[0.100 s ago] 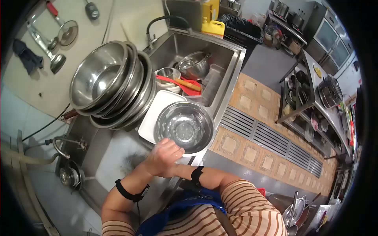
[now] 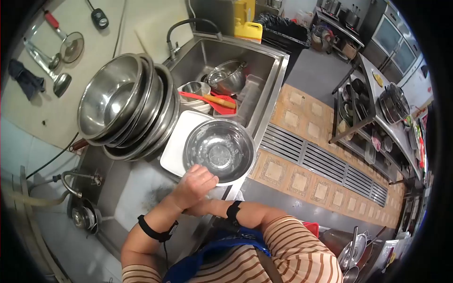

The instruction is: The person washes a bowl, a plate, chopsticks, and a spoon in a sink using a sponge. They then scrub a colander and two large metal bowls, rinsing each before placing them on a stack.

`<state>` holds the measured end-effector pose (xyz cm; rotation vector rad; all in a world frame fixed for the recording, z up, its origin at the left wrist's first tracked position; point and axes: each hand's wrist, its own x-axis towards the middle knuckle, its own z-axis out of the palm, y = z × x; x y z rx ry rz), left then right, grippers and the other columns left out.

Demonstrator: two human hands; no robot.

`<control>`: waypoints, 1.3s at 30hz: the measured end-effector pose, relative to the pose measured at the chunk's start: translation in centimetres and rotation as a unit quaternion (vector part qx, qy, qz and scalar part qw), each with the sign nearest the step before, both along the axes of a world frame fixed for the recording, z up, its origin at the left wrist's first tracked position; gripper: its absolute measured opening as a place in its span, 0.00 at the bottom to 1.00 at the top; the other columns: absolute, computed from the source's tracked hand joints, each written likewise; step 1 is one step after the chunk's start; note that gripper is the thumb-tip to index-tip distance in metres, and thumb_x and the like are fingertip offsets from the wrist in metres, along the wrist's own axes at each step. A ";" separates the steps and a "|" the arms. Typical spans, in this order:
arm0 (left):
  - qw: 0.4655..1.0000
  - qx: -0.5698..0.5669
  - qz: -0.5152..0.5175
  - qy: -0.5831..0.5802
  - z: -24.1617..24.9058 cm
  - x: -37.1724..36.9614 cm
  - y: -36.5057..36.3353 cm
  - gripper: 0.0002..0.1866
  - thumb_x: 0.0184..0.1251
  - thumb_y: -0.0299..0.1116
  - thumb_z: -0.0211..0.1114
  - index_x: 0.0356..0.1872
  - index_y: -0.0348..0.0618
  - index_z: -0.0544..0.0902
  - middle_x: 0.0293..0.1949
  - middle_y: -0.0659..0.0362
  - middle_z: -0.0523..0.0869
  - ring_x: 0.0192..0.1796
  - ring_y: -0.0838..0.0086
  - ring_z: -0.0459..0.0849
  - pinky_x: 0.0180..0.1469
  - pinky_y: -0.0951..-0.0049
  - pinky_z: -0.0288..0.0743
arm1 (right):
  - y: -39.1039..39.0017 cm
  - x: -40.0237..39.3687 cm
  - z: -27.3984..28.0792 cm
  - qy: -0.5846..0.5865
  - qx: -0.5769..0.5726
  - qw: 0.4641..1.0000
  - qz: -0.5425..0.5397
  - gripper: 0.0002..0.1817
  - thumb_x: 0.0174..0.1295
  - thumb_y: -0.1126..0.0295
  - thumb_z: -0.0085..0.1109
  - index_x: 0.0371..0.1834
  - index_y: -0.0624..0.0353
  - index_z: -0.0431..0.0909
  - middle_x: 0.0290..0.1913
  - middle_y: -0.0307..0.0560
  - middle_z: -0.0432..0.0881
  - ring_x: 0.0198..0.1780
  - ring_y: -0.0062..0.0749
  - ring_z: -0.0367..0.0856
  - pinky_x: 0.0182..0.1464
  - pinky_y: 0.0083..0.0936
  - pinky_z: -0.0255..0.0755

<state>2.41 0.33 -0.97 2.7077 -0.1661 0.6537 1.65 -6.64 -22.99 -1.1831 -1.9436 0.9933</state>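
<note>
My left hand (image 2: 195,185) is closed, with its knuckles at the near rim of a shiny steel bowl (image 2: 218,150). What its curled fingers hold, if anything, is hidden. Behind and below it, my right hand (image 2: 200,207) is mostly covered by the left hand and wrist, its fingers out of sight. The bowl has wet, whitish streaks inside. It rests over a white rectangular tray (image 2: 173,148) on the divider between two sinks. Left of the tray leans a tall stack of large steel bowls (image 2: 113,99).
The far sink (image 2: 262,59) holds a steel bowl, white bowls, red utensils and a clear container. A faucet (image 2: 171,45) arches behind it. Ladles (image 2: 61,84) hang on the left wall. At right are a floor drain (image 2: 325,162) and a metal shelf (image 2: 377,111).
The view has shifted slightly, so the sinks and bowls appear a little further left. Both hands stay together at the bowl's near side.
</note>
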 end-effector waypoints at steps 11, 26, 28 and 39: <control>0.976 -0.177 0.126 0.029 -4.7 15.6 3.5 0.04 0.59 0.25 0.56 0.35 0.41 0.75 0.32 0.49 0.80 0.38 0.54 0.79 0.40 0.58 0.70 | 0.0 0.9 0.5 -0.058 -0.007 0.998 -0.008 0.23 0.56 0.62 0.50 0.55 0.58 0.70 0.59 0.55 0.70 0.62 0.46 0.65 0.66 0.41 0.53; 0.940 -0.324 0.098 -0.051 -3.1 13.1 3.6 0.12 0.60 0.29 0.59 0.45 0.38 0.76 0.41 0.47 0.81 0.43 0.55 0.81 0.44 0.64 0.74 | 0.1 0.7 -4.0 0.222 -0.153 0.963 0.028 0.22 0.58 0.57 0.52 0.54 0.52 0.73 0.57 0.52 0.73 0.61 0.45 0.67 0.63 0.40 0.57; 0.939 -0.271 0.136 -0.165 -2.2 5.8 3.3 0.08 0.55 0.20 0.61 0.37 0.35 0.79 0.33 0.51 0.82 0.35 0.61 0.82 0.37 0.69 0.75 | -0.3 1.8 -0.6 0.084 -0.078 0.993 -0.005 0.18 0.57 0.57 0.53 0.46 0.55 0.78 0.51 0.56 0.77 0.54 0.49 0.72 0.57 0.40 0.65; 0.349 -0.554 0.754 -0.050 -32.0 -36.7 6.0 0.18 0.60 0.37 0.58 0.49 0.40 0.77 0.43 0.46 0.81 0.42 0.53 0.80 0.47 0.60 0.73 | 1.4 -0.3 4.8 -0.257 -0.186 0.943 0.101 0.16 0.60 0.54 0.52 0.44 0.50 0.77 0.36 0.54 0.79 0.39 0.50 0.79 0.40 0.43 0.72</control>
